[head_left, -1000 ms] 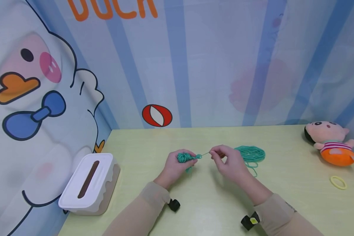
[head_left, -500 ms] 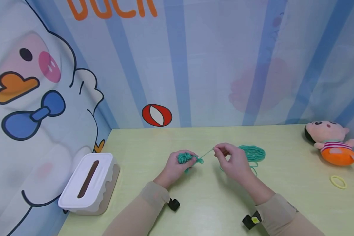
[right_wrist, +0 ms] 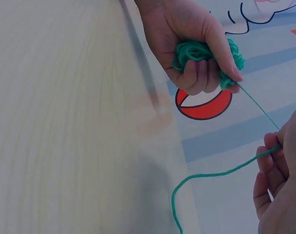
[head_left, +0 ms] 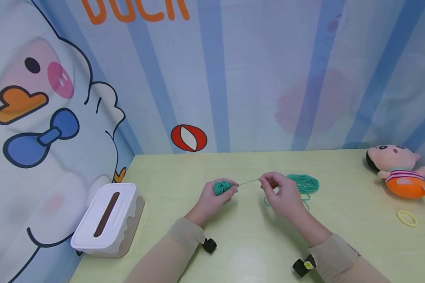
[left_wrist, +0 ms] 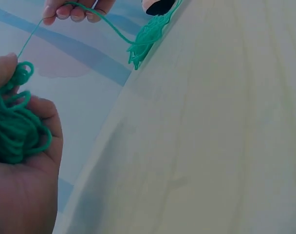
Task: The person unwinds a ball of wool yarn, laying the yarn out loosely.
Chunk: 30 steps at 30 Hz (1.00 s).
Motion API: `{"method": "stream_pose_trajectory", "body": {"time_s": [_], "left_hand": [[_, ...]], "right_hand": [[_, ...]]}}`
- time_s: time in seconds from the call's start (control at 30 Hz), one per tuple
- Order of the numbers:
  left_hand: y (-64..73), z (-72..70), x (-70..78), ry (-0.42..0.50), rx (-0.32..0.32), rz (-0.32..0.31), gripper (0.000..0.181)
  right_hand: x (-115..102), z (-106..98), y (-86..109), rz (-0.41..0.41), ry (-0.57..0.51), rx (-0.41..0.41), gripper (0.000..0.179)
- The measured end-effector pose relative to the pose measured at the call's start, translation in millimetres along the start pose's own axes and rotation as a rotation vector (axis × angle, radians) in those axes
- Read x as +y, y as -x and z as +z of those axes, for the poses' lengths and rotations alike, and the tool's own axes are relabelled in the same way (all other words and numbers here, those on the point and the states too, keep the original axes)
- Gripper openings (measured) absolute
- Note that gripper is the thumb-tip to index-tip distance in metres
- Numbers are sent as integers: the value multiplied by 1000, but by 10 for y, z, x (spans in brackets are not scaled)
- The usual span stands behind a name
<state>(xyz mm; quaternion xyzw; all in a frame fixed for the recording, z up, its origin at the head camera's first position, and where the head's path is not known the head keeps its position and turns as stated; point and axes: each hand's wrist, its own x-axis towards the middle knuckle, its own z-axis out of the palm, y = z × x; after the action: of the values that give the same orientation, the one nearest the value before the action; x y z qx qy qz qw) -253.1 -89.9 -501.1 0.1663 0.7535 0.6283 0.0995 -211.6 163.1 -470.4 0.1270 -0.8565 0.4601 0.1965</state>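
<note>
In my left hand (head_left: pixel 212 198) I grip a small bundle of green yarn (head_left: pixel 222 188), its loops bulging between thumb and curled fingers. The left wrist view shows the bundle (left_wrist: pixel 16 131) lying in the palm, with a few loose loops by the thumb tip. My right hand (head_left: pixel 281 192) pinches a yarn strand (head_left: pixel 248 182) between thumb and fingertips. This strand runs taut and straight from the left thumb to the right fingertips. Past the right fingers it hangs slack as a tail (right_wrist: pixel 206 174). A larger yarn skein (head_left: pixel 304 183) lies on the table behind the right hand.
On the left of the table (head_left: pixel 248 243) stands a white-lidded tissue box (head_left: pixel 108 216) with a dark slot. A plush doll (head_left: pixel 398 173) in orange lies at the far right, with a yellow ring (head_left: pixel 407 218) in front of it. A printed curtain (head_left: pixel 255 78) hangs behind the table.
My right hand has moved slightly right, away from the left hand, and the strand between them is longer. The yarn loops that stuck out by the left thumb have drawn in.
</note>
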Motion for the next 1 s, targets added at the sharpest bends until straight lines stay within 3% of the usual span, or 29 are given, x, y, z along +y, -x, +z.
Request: {"method": "stream_pose_trajectory", "body": {"time_s": [0.23, 0.47, 0.67, 0.87, 1.0], "left_hand": [[-18, -11, -37, 145, -21, 0, 31], [-5, -20, -23, 67, 8, 0, 27], [-14, -29, -24, 191, -5, 17, 28], [-35, -22, -46, 310, 48, 25, 29], [-36, -31, -62, 278, 81, 45, 24]], "right_hand": [[17, -39, -6, -27, 1, 23, 9], [54, -80, 4, -14, -14, 48, 9], [56, -122, 6, 19, -32, 43, 10], [117, -214, 22, 7, -15, 44, 9], [163, -299, 41, 3, -15, 59, 11]]}}
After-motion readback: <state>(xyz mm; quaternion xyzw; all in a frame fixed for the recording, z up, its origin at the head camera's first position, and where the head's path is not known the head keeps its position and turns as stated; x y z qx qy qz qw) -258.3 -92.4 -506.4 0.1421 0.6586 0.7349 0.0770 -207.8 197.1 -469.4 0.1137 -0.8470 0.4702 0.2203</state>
